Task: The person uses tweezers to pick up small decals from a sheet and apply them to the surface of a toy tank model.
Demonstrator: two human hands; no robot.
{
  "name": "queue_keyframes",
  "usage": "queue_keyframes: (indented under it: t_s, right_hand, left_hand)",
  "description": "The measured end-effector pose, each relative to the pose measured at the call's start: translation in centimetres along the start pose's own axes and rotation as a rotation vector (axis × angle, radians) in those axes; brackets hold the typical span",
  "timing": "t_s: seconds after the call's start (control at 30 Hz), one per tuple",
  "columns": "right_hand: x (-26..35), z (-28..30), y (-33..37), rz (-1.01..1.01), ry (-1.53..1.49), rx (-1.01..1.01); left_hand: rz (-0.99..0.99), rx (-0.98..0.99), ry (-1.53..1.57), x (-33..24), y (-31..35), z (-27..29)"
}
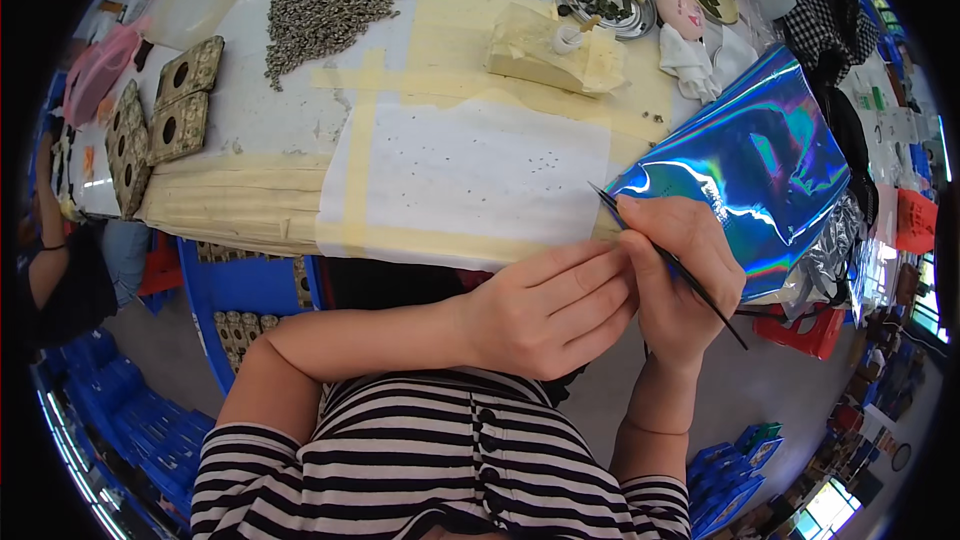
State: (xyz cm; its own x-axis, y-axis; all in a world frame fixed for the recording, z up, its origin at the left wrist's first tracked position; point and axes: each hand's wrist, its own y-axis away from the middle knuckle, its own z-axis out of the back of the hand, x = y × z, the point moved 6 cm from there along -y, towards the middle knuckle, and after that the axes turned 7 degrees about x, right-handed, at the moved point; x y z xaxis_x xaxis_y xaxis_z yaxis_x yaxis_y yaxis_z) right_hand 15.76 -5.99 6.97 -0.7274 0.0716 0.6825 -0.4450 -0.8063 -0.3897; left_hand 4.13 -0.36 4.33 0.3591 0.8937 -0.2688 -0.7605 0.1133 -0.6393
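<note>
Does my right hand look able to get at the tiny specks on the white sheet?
Probably yes: the right hand holds black tweezers whose tip points toward the specks, and nothing visible stands between.

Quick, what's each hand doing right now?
Left hand: fingers bent together; can't tell whether it holds anything.
Right hand: closed, holding black tweezers.

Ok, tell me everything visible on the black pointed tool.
The black pointed tool, tweezers by its look, is slim and dark, tapering to a fine tip. The right hand grips it, hiding its middle. It slants from upper left to lower right, the tail sticking out below the hand. The tip is over the white sheet near its right edge; contact can't be told.
</note>
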Motion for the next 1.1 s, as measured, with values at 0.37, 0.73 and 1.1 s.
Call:
queue_keyframes:
  t_s: [0.37, 0.73, 1.1]
  right_hand:
    - [0.1, -1.3, -0.6, -0.044, 0.022, 0.027]
    - [6.1, -1.1, 2.6, 0.225, 0.218, 0.010]
    - [3.9, 3.4, 7.6, -0.161, 0.202, 0.154]
  left_hand:
    - [0.147, -0.138, -0.116, 1.7, 2.9, 4.7]
    - [0.522, 0.105, 1.496, 1.7, 2.6, 2.3]
    - [0.783, 0.358, 1.645, 0.0, 1.8, -1.7]
